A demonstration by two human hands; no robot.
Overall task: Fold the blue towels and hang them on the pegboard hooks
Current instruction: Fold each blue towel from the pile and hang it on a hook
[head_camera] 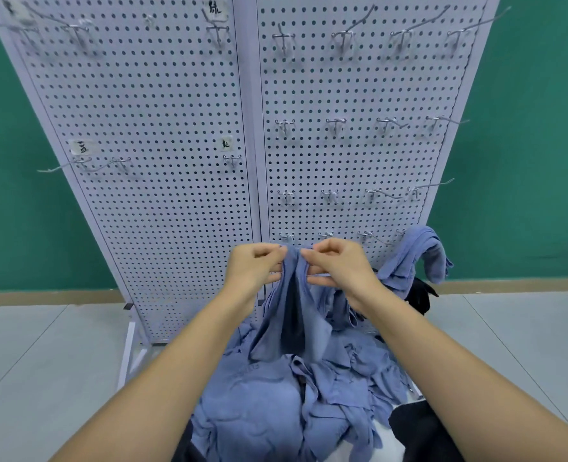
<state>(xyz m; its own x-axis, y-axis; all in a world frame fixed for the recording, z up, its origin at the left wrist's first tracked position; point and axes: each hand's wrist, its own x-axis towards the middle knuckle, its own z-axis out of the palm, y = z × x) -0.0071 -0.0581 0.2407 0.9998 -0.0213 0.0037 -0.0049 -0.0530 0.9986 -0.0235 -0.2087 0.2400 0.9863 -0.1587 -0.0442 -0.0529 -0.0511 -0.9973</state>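
Step in hand: taking up one blue towel [296, 311] for folding. We see the left hand [254, 266] and right hand [337, 265] close together, each pinching the towel's top edge between thumb and curled fingers. The towel hangs bunched above the pile of blue towels [276, 395] at the foot of the pegboard [176, 161]. We judge that the next move calls for drawing the hands apart to spread that edge and then folding, before approaching a hook [329, 195].
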